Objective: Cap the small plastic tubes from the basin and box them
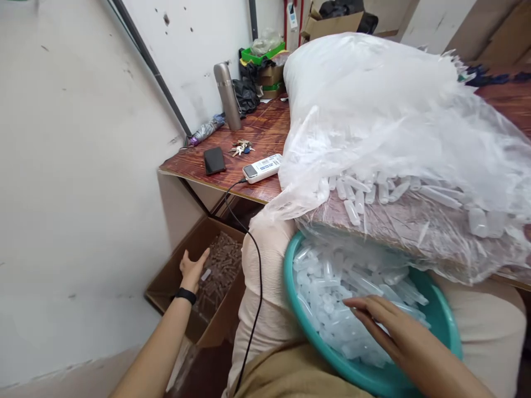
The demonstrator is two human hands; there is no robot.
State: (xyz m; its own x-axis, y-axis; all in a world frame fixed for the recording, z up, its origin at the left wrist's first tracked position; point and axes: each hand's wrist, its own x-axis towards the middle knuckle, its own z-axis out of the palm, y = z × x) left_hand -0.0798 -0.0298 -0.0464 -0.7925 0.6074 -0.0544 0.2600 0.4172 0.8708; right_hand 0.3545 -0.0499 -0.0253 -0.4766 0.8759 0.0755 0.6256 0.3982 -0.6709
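Note:
My left hand [193, 271] reaches down into a cardboard box [232, 309], its thumb and fingers spread apart with nothing between them. Just beside it is one small whitish piece [206, 275], over many small brownish-looking tubes [224, 260] in the box. My right hand [384, 320] hovers over a teal basin [296, 307] on my lap, its fingers stretched out and their tips close together. Nothing shows in that hand. The basin holds a heap of translucent white plastic tubes [327, 304], some lying right under the fingertips.
A big clear plastic bag [373, 110] spills similar tubes onto the wooden table [265, 130]. Left of it are a white device [262, 168], a black phone [214, 161], keys [241, 147] and a thermos [228, 97]. A black cable [260, 276] hangs across my leg.

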